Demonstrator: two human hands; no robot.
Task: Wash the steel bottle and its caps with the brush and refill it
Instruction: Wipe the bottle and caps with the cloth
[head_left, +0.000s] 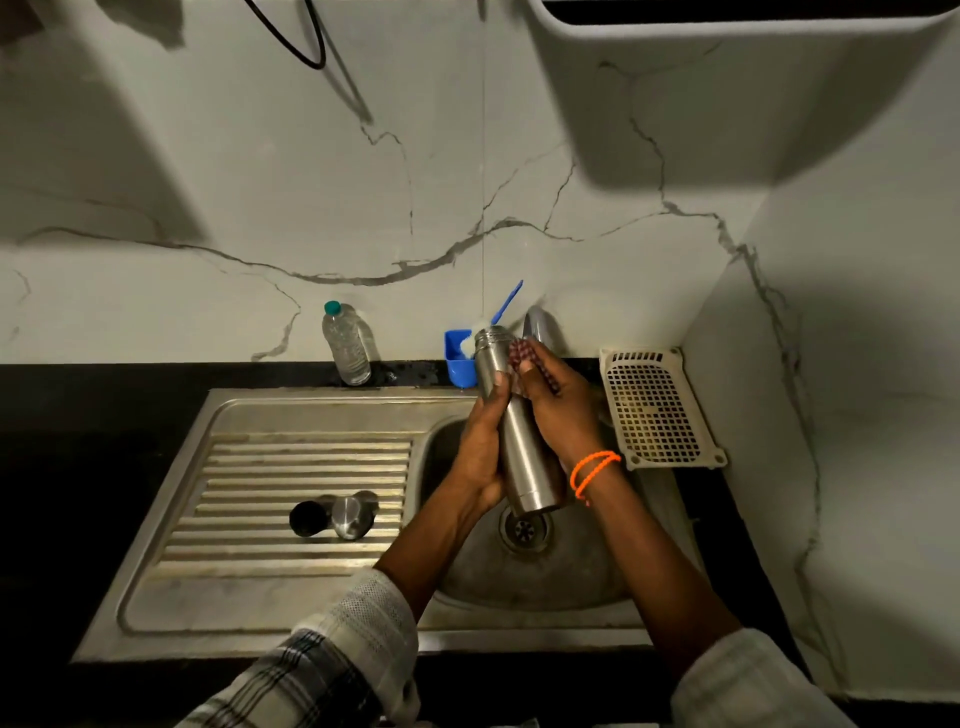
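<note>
The steel bottle (519, 447) is held tilted over the sink basin (545, 577), its open mouth pointing up and away. My left hand (480, 447) grips its body from the left. My right hand (558, 405) holds a dark red checked scrubber (522, 351) against the bottle's upper part. Two caps lie side by side on the drainboard (260, 499): a black one (307, 517) and a steel one (354, 515). The blue-handled brush (506, 304) stands in a blue holder (460, 364) behind the bottle's mouth.
A clear plastic water bottle (349, 345) with a green cap stands on the black counter by the wall. The tap (540, 325) sits behind my right hand. A cream perforated plastic tray (655, 408) leans at the right corner. The drain (524, 530) lies below the bottle.
</note>
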